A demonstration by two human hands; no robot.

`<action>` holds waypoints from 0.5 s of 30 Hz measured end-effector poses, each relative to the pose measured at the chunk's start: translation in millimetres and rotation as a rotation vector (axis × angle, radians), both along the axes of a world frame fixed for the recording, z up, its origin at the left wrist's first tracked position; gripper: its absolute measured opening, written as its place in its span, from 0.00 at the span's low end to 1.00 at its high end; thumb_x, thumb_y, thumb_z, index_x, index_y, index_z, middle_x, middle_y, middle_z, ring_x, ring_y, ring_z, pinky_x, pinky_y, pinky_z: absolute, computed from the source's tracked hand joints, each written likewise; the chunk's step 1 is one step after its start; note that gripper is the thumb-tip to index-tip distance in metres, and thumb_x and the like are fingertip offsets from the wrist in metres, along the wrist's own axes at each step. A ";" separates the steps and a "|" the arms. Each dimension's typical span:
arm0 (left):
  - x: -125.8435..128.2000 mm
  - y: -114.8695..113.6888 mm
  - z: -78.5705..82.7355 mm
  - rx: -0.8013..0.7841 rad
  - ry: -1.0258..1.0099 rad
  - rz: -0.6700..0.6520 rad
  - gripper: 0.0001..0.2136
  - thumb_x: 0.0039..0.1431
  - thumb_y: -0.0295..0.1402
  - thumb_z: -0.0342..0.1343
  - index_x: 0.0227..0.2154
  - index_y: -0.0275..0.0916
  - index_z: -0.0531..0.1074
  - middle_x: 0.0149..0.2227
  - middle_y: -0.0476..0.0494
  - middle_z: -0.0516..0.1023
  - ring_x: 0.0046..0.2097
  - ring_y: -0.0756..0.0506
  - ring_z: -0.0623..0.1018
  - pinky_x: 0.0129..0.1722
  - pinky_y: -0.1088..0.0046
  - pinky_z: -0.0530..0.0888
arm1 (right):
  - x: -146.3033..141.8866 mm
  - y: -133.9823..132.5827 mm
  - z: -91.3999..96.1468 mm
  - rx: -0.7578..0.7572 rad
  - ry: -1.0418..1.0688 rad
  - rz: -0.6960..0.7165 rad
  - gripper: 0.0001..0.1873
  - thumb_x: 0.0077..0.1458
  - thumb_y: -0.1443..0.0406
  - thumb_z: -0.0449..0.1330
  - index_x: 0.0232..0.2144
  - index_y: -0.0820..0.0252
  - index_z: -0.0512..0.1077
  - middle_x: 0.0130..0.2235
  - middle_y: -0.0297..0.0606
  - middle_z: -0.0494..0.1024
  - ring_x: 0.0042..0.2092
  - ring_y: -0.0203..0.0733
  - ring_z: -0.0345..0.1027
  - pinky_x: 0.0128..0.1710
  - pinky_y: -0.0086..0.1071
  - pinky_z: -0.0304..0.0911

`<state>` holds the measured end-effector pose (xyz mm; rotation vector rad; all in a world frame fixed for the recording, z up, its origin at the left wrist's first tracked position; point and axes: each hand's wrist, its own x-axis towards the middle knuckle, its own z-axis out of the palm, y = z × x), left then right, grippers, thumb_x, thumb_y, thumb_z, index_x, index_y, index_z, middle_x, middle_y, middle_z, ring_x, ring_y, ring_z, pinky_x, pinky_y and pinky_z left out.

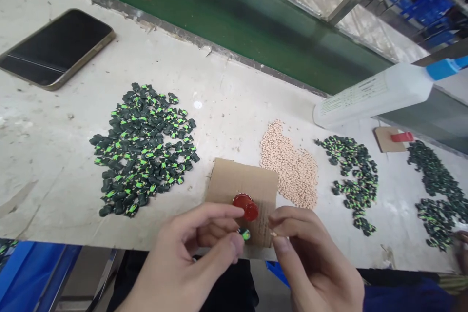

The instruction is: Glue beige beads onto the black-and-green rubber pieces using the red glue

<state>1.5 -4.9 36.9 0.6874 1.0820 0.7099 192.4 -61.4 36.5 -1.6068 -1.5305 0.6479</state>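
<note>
My left hand (199, 248) pinches a small dark piece with a bright green mark (244, 234) between thumb and fingers. In my right hand (307, 248), thumb and index finger close on a tiny beige bead-like piece (273, 234). Both hands are held over the near edge of a cardboard square (241, 175), on which a red plastic cup-like piece (250, 210) is fixed. Left of the cardboard spreads a pile of dark green-marked pieces (146, 151). A heap of tiny beige pieces (288, 165) lies just to its right.
A phone (58, 44) lies at the back left. A white bottle with a blue cap (373, 92) stands at the right, beyond another dark pile (351, 170). Farther right are a second cardboard with a red piece (402, 137), more dark pieces (438, 190) and another person's hand (462, 243).
</note>
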 end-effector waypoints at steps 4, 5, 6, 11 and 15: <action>15.1 0.0 11.9 -0.218 -0.059 0.004 0.02 0.49 0.32 0.72 0.26 0.46 0.86 0.21 0.54 0.81 0.27 0.52 0.79 0.32 0.83 0.76 | -2.0 -3.1 9.3 -0.135 0.289 -0.009 0.09 0.65 0.72 0.63 0.39 0.49 0.76 0.43 0.33 0.83 0.43 0.37 0.82 0.40 0.24 0.78; 17.5 -0.2 13.6 -0.238 -0.081 0.000 0.02 0.48 0.32 0.72 0.26 0.46 0.86 0.21 0.54 0.81 0.27 0.52 0.78 0.32 0.83 0.76 | -2.2 -3.4 10.7 -0.151 0.332 -0.004 0.10 0.65 0.72 0.63 0.39 0.49 0.76 0.43 0.33 0.84 0.43 0.37 0.82 0.41 0.23 0.79; 19.1 -0.3 14.4 -0.252 -0.104 -0.003 0.02 0.48 0.32 0.73 0.26 0.46 0.87 0.21 0.55 0.80 0.27 0.53 0.78 0.32 0.83 0.75 | -2.4 -3.5 11.6 -0.165 0.368 0.006 0.10 0.65 0.72 0.63 0.39 0.49 0.77 0.43 0.32 0.85 0.42 0.37 0.83 0.41 0.23 0.79; 16.2 -0.8 7.0 -0.256 -0.217 -0.038 0.03 0.49 0.32 0.74 0.27 0.48 0.87 0.22 0.55 0.81 0.27 0.53 0.77 0.33 0.83 0.75 | -7.0 -2.7 11.5 -0.158 0.462 0.031 0.12 0.66 0.73 0.62 0.42 0.47 0.78 0.42 0.31 0.85 0.41 0.35 0.82 0.42 0.22 0.78; 10.7 -0.7 0.8 -0.197 -0.246 -0.141 0.01 0.56 0.35 0.72 0.31 0.49 0.88 0.24 0.53 0.83 0.30 0.52 0.79 0.34 0.82 0.76 | -13.6 -2.7 9.7 -0.081 0.517 -0.008 0.10 0.68 0.71 0.61 0.41 0.49 0.78 0.40 0.32 0.84 0.40 0.34 0.81 0.43 0.21 0.77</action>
